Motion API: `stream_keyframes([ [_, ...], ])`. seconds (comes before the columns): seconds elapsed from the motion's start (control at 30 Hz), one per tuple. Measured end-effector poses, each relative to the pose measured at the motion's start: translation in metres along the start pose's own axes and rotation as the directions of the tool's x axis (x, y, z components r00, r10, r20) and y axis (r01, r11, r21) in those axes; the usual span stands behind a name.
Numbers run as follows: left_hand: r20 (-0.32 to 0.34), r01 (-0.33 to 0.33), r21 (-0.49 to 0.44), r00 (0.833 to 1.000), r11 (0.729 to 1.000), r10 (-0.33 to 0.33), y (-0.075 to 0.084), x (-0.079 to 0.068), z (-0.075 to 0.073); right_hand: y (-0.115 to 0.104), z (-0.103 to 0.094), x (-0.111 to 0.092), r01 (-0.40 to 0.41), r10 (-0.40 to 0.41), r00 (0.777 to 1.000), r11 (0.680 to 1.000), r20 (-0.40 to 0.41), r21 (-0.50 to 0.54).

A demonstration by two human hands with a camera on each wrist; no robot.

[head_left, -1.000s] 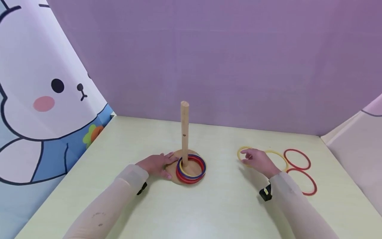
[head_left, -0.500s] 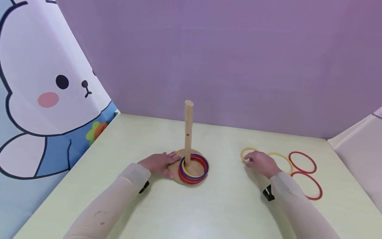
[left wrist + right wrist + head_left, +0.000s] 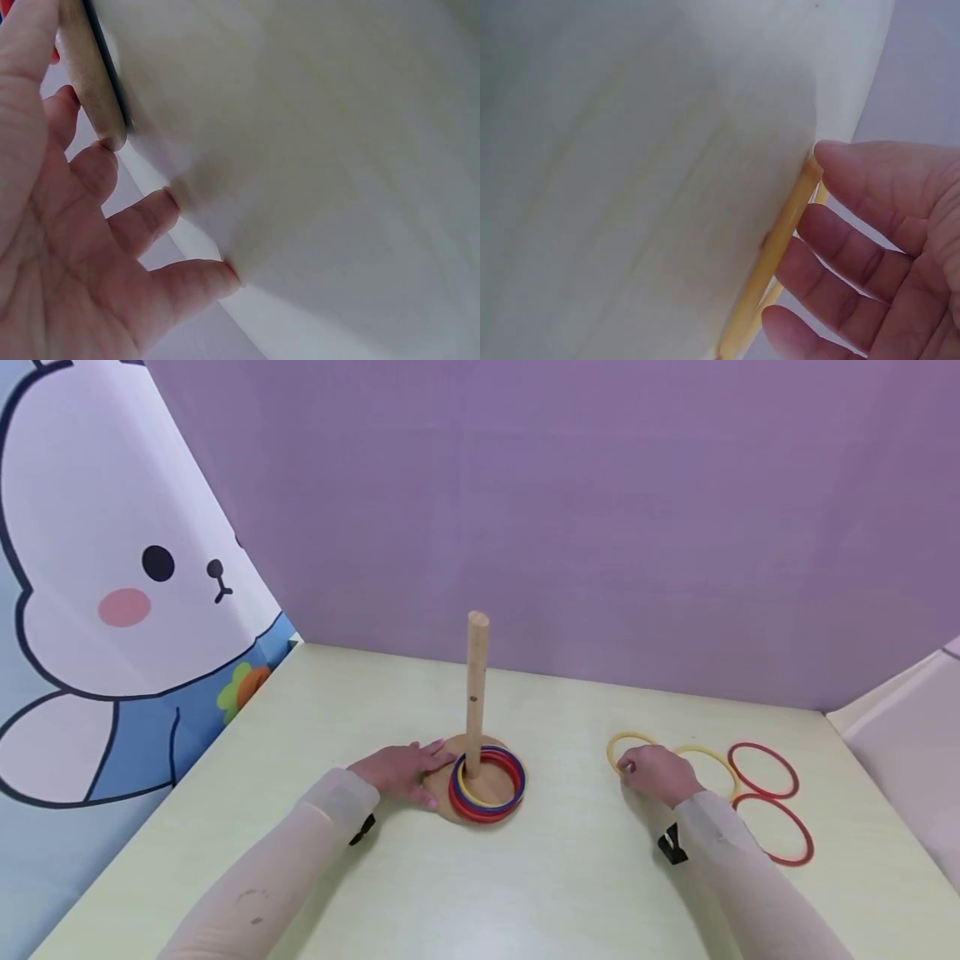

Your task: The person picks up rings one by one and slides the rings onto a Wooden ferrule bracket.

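Note:
A round wooden base point(image 3: 442, 785) carries an upright wooden post point(image 3: 476, 693). Red, blue and yellow rings point(image 3: 487, 817) lie stacked around the post's foot. My left hand point(image 3: 393, 772) rests with spread fingers at the base's left edge; in the left wrist view the fingertips point(image 3: 161, 199) reach the base's rim and the table. On the right, my right hand point(image 3: 660, 774) pinches the near side of a yellow ring point(image 3: 612, 750) that lies on the table. The right wrist view has the thumb and fingers at this yellow ring point(image 3: 769, 262).
A second yellow ring point(image 3: 708, 750) lies just right of my right hand. Two red rings point(image 3: 763, 745) are farther right, one nearer and partly behind the sleeve. A purple cloth point(image 3: 600, 527) hangs along the table's back edge, and a cartoon-printed sheet point(image 3: 75, 568) on the left.
My right hand has lowered to the yellow ring and its fingers have closed at the ring's edge. The left hand stays at the base. The head view has shifted slightly.

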State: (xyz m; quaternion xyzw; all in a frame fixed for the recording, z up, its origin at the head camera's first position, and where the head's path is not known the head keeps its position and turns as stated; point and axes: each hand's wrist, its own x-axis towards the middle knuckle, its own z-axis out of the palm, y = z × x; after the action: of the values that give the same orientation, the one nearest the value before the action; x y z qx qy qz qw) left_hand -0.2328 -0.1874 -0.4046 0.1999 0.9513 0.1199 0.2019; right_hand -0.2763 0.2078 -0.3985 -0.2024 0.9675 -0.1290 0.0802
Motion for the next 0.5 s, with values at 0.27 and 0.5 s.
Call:
stream_keyframes([
  [0.27, -0.003, 0.005, 0.009, 1.0, 1.0, -0.005, 0.004, -0.002, -0.001, 0.001, 0.002, -0.004, 0.024, -0.027, 0.999, 0.997, 0.04, 0.068],
  [0.5, -0.003, 0.006, -0.002, 1.0, 1.0, -0.006, 0.001, -0.002, 0.0, -0.013, 0.009, -0.016, 0.115, -0.129, 0.988, 0.982, 0.088, 0.153],
])
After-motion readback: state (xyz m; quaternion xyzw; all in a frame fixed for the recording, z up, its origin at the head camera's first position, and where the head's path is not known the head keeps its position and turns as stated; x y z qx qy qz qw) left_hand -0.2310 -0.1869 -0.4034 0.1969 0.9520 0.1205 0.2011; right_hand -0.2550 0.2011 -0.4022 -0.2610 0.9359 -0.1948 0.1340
